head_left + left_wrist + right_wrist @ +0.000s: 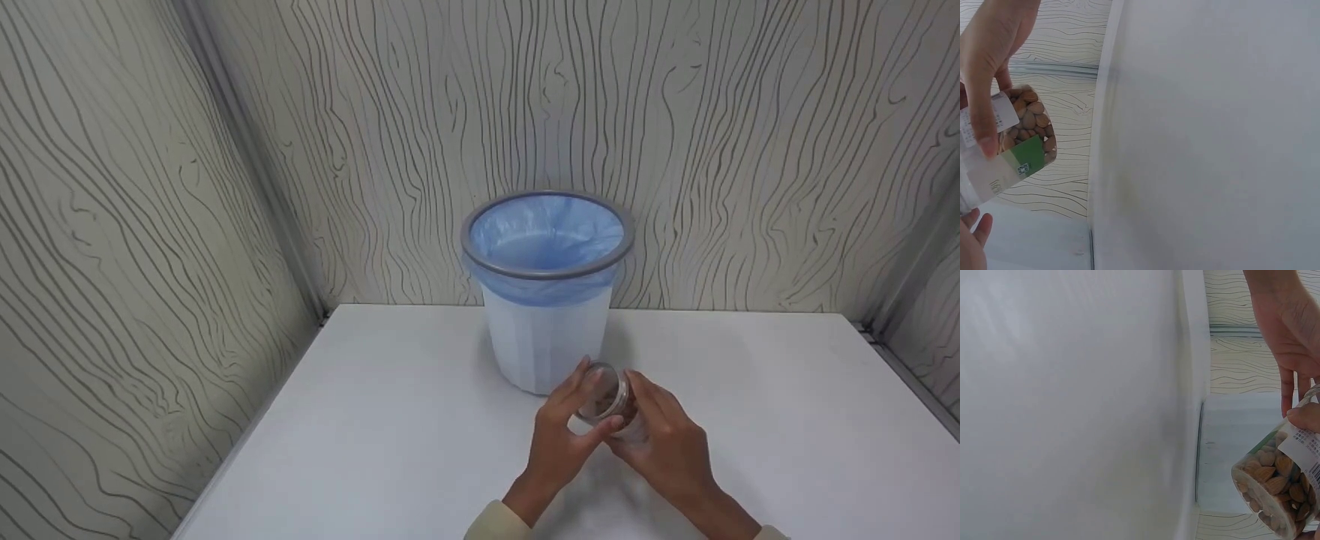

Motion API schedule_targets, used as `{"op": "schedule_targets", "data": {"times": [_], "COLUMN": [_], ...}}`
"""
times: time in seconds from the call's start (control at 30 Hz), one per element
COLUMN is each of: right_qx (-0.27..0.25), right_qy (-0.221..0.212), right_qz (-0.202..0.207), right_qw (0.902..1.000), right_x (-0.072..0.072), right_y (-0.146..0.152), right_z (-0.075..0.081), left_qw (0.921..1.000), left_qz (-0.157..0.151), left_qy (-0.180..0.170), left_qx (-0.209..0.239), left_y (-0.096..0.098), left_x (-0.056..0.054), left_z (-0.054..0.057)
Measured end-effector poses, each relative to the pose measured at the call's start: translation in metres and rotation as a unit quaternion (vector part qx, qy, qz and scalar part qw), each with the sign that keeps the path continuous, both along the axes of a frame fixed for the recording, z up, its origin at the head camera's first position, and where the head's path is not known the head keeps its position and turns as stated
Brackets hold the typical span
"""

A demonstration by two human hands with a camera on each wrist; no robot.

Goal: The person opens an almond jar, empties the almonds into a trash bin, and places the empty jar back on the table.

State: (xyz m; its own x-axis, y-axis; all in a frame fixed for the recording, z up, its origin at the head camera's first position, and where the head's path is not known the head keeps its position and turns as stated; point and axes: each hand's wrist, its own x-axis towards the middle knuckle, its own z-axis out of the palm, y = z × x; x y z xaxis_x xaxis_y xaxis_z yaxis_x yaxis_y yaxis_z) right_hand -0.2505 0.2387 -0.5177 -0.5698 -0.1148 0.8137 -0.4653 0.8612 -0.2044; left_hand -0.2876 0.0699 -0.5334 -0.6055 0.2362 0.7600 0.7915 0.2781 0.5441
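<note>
Between the two hands a clear plastic jar of almonds [630,429] is held tilted above the table. It has a white label and a green one [1028,154]. My right hand [671,446] grips the jar's body, its thumb [1306,417] lying along the label. My left hand [559,439] curls thumb and fingers about the clear round top end [602,391] of the jar. Whether that end is a lid or the bare rim, I cannot tell. Almonds [1278,472] lie packed toward the jar's base.
Behind the hands stands a white waste bin [547,337] with a grey ring and a blue bag liner [547,225]. The white table [375,450] meets a wood-patterned panel [420,135] at the back, with further patterned panels at both sides.
</note>
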Motion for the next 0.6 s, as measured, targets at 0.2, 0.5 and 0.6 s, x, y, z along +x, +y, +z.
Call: {"op": "schedule_targets", "data": {"times": [0.2, 0.5, 0.6], "right_qx": [0.001, -0.003, -0.001], "right_qy": [0.002, -0.001, 0.006], "right_qz": [0.001, 0.001, 0.006], "right_qw": [1.0, 1.0, 1.0], "right_x": [-0.0005, -0.0006, -0.0012], "right_y": [0.0019, 0.0015, 0.0013], "right_z": [-0.0004, -0.0006, -0.0001], "left_qw": [1.0, 0.9994, 0.9992], "left_qz": [-0.002, 0.013, 0.02], "left_qy": [-0.008, -0.027, -0.022], "left_qx": [0.004, 0.021, 0.028], "left_y": [0.0019, 0.0063, 0.0077], "left_x": [0.0019, 0.0057, 0.0067], "left_z": [0.0013, 0.0031, 0.0046]}}
